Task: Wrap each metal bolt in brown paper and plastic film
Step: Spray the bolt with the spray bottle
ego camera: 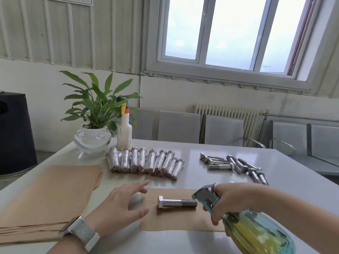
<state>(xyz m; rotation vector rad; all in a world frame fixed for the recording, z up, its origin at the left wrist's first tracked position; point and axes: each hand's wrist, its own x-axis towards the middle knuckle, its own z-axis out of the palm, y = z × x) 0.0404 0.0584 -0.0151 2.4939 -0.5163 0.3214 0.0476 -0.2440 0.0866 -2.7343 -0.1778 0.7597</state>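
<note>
A big grey table point(211, 154) fills the view, and on its left lies a thick stack of brown paper point(49, 195). Close in on the right, the right hand point(233, 198) grips a blue-and-yellow spray bottle point(256, 233) by its neck, a finger curled at the trigger, nozzle aimed at the bolt. One single paper sheet point(176, 219) lies in front of the person, and right on it rests a bare bolt point(177, 202), head to the left. The left hand point(119, 204), released with fingers spread, hovers at that sheet's left edge; whether it touches, hard to say. Further back sits a tidy row of wrapped bolts point(146, 162), and to its right a loose pile of unwrapped bolts point(233, 165).
</note>
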